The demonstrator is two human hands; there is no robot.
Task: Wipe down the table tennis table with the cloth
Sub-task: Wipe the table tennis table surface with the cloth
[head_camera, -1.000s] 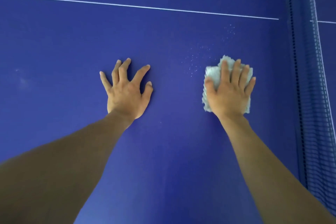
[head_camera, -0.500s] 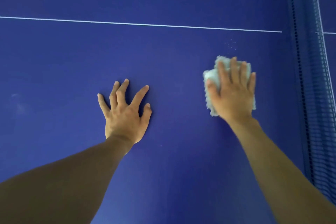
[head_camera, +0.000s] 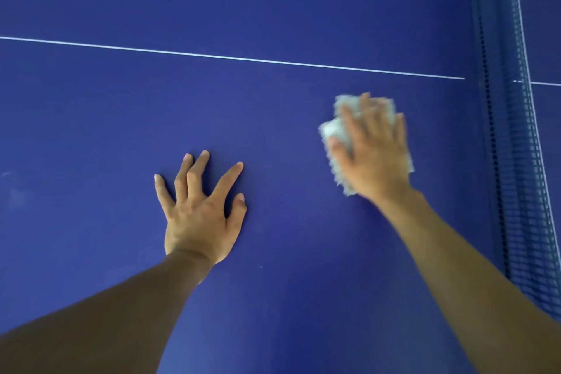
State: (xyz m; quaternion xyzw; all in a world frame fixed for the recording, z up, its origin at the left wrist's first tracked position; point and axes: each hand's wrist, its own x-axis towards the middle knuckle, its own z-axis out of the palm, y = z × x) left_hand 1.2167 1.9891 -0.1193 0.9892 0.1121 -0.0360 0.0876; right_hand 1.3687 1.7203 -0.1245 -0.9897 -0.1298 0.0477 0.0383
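- on the right side of the dark blue table tennis table (head_camera: 91, 115), the right hand (head_camera: 375, 158) lies flat on a pale, fluffy white cloth (head_camera: 332, 130), fingers straight and close together, pressing it onto the surface.
- hand and cloth are both blurred; the cloth peeks out past the fingertips and beside the thumb.
- that cloth sits on the near side of the thin white line (head_camera: 230, 58) crossing the table, near the blue mesh net (head_camera: 522, 161) at the right edge of view but apart from it.
- over on the left, the left hand (head_camera: 200, 215) is palm down on bare blue table, fingers splayed wide, thumb out, holding nothing.
- the two hands are well apart, the left one nearer the camera.
- both forearms are bare, reaching in from the bottom.
- faint pale smudges (head_camera: 12, 188) show on the table at far left.
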